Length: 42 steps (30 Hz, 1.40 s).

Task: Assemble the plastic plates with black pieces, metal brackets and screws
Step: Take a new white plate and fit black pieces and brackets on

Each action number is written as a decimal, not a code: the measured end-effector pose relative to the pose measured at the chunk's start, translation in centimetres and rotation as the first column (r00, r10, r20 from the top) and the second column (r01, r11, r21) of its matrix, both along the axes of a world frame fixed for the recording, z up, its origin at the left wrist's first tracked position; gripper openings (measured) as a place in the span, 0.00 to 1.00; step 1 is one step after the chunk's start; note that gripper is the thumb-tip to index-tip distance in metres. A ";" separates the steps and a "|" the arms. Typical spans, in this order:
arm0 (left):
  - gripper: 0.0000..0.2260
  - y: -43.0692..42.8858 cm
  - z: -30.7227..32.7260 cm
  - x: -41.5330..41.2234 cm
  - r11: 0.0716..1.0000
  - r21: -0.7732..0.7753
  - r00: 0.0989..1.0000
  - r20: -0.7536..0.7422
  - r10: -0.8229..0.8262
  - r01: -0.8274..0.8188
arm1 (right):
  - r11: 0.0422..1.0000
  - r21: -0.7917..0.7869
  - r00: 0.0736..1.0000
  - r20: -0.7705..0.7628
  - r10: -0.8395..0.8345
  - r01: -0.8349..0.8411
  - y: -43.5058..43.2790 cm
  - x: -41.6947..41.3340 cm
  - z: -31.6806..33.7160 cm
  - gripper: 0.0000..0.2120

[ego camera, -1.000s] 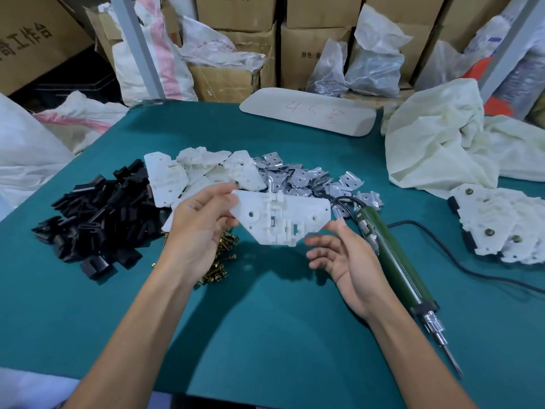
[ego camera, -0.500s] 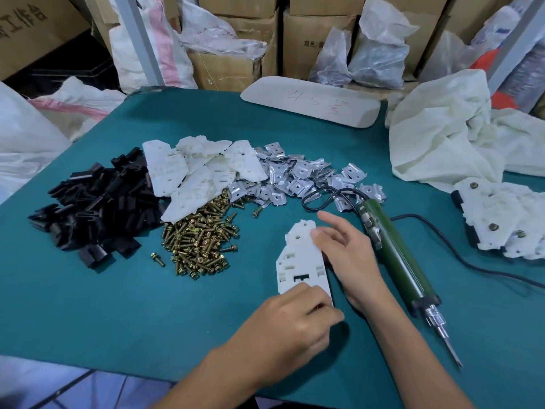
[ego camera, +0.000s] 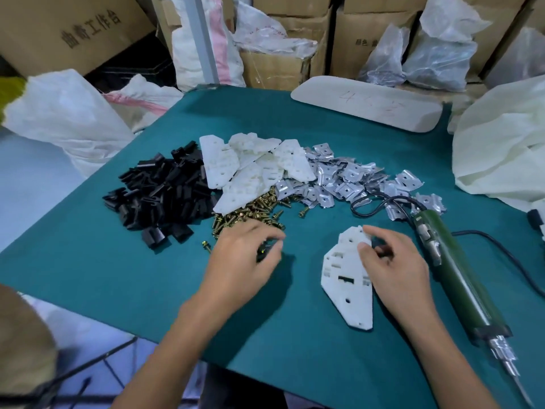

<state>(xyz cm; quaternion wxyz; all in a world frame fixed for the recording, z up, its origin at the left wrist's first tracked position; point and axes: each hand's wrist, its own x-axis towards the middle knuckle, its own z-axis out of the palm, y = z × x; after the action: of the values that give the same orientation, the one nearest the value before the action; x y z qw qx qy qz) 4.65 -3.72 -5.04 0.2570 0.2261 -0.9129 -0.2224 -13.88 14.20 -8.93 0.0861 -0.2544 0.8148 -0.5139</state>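
Observation:
One white plastic plate (ego camera: 345,278) lies flat on the green table (ego camera: 118,261) in front of me. My right hand (ego camera: 395,264) rests on its upper right edge, thumb and curled index finger holding it. My left hand (ego camera: 244,255) is blurred and sits at the near edge of the heap of brass screws (ego camera: 253,209), fingers curled down on a small dark screw. Behind lie a pile of black pieces (ego camera: 159,196), a stack of white plates (ego camera: 244,169) and a spread of metal brackets (ego camera: 342,178).
A green electric screwdriver (ego camera: 454,273) lies right of my right hand, tip towards me, its black cable (ego camera: 501,246) trailing right. A crumpled white cloth (ego camera: 501,154) fills the right side. A white board (ego camera: 365,103) lies at the back; cartons and bags stand behind the table.
The plate went from held in the air to lying on the table. My left hand left the plate's near end and moved left to the screws. My right hand stays on the plate.

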 end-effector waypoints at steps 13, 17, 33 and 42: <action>0.21 -8.3 -2.5 5.7 0.792 -0.017 0.770 0.223 0.598 -0.610 | 1.000 0.006 1.000 0.018 0.006 -0.006 0.2 0.3 0.2 0.10; 0.24 -9.1 -2.2 6.8 0.851 0.062 0.845 0.173 0.505 -0.522 | 1.000 0.005 1.000 0.017 0.008 -0.008 0.1 0.4 0.3 0.09; 0.24 -10.5 -1.0 7.4 0.892 0.046 0.858 0.301 0.417 -0.450 | 1.000 0.005 1.000 0.017 0.019 -0.019 0.2 0.2 -0.1 0.08; 0.22 -9.6 -0.8 6.5 0.890 0.152 0.902 0.114 0.417 -0.430 | 1.000 0.006 1.000 -0.005 0.026 -0.026 0.1 -0.1 -0.3 0.08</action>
<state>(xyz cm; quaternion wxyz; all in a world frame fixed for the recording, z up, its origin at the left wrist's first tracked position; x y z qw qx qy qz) 11.17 -13.33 -5.86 0.2428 0.4496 -0.8280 -0.2307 -13.96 14.30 -9.21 0.0912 -0.2660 0.8131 -0.5097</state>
